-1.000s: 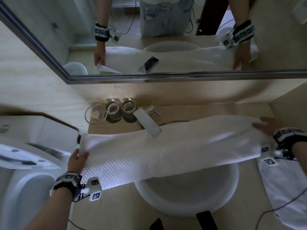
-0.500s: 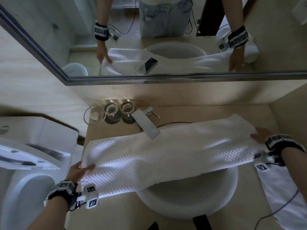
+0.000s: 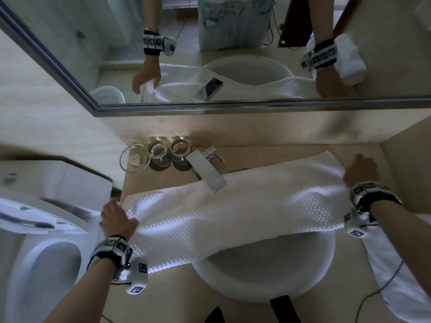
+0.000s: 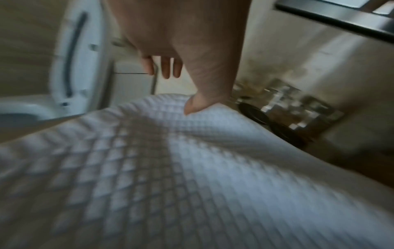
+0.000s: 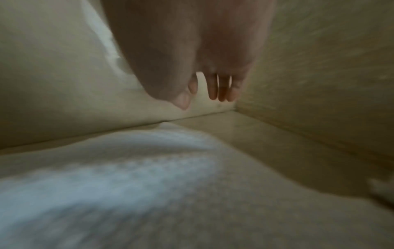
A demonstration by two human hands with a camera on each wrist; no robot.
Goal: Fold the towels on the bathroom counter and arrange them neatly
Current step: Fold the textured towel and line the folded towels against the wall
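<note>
Two hands are set at opposite ends of one white waffle-weave towel [image 3: 233,215]. At the left end, the left hand [image 3: 116,220] is laid over the towel's edge; in the left wrist view its thumb tip is pressed on the cloth while the fingers [image 4: 168,69] hang straight and slightly apart beyond the edge, touching nothing that can be seen. At the right end, the right hand [image 3: 360,170] is held over the far corner, its fingers [image 5: 221,91] straight and close together, the thumb apart; whether any cloth is pinched there cannot be told.

Outward from the fingers, the towel is stretched with its long axis running left to right across the counter [image 3: 163,299], draped over the basin [image 3: 268,276] and passing under the faucet [image 3: 207,176]. Each hand is nearest its own end, so an end-to-end fold is judged to turn on that axis.

Both wrist views are blurred. The towel's right edge is hidden behind the right wrist, and a second white towel [image 3: 396,280] is cut off at the frame's right edge.
</note>
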